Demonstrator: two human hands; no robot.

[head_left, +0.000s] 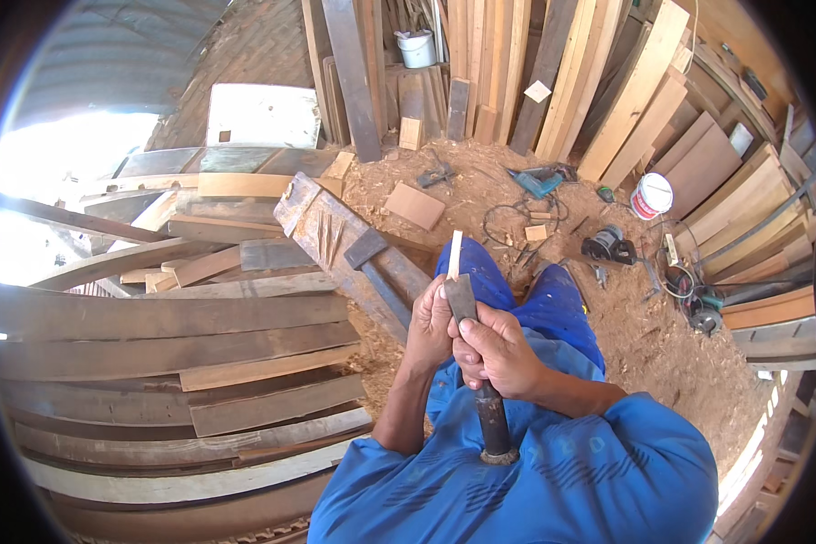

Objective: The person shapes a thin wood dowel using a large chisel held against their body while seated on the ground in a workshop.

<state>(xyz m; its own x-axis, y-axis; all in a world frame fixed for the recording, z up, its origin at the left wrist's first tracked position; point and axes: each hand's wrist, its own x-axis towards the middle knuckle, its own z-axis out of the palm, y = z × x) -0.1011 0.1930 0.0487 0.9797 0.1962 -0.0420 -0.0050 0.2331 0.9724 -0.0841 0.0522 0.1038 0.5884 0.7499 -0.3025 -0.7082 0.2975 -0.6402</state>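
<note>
A chisel (490,419) with a broad metal blade and a dark round handle points away from me, the frayed butt of its handle against my blue shirt. My right hand (499,349) is wrapped round it where blade and handle meet. My left hand (431,322) is closed beside the blade, fingertips pinched at the lower end of a thin pale wooden stick (455,254). That stick juts out past the blade's tip; its lower part is hidden. Just beyond my left hand, a hammer (368,248) lies on a thick worn plank (308,210) with several slim wood pieces.
Stacked boards (172,317) fill the left side. Upright planks (490,63) lean along the back. On the shaving-covered floor lie a teal power tool (539,181), a circular saw (607,245), cords and a wood block (415,206). A white bucket (651,196) stands right.
</note>
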